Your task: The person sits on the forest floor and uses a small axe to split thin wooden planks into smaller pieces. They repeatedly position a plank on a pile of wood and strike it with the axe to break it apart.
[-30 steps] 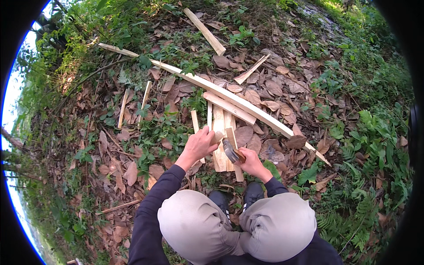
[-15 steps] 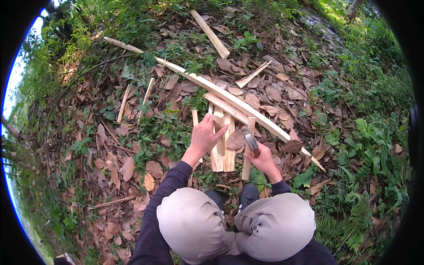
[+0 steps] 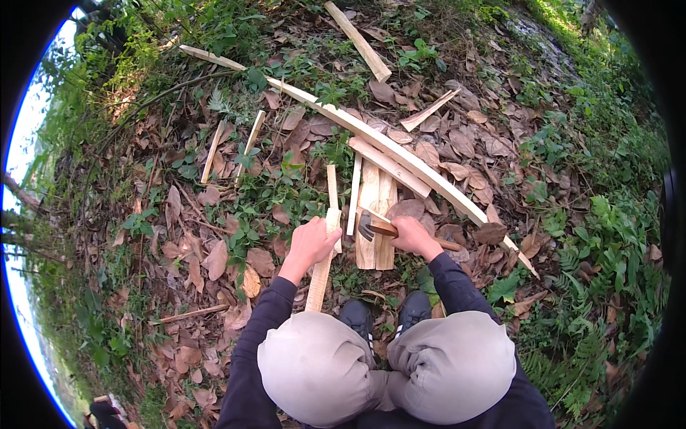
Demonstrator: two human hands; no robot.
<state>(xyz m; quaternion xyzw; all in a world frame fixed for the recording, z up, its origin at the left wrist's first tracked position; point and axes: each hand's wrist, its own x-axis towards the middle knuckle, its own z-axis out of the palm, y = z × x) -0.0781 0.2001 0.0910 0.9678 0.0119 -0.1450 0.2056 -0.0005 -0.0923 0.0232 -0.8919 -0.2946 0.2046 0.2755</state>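
My left hand is closed around a flat pale wooden slat, which slants down toward my left knee. My right hand grips a claw hammer by its brown handle, the dark metal head pointing left. The hammer hovers over two pale boards that lie side by side on the leaves. A thin pale strip shows along the hammer near my right fingers; whether I hold it too is unclear. Narrow sticks lie just left of the boards, one partly hidden by my left hand's slat.
A short plank lies across the boards' far ends, alongside a long pole running diagonally. Farther off are a split piece, a thicker stick and two thin sticks. Dry leaves, green plants and my shoes surround the work.
My left hand has moved from over the boards to the left and nearer me, now with the slat. The hammer head has swung left across the boards, and the view has shifted slightly.
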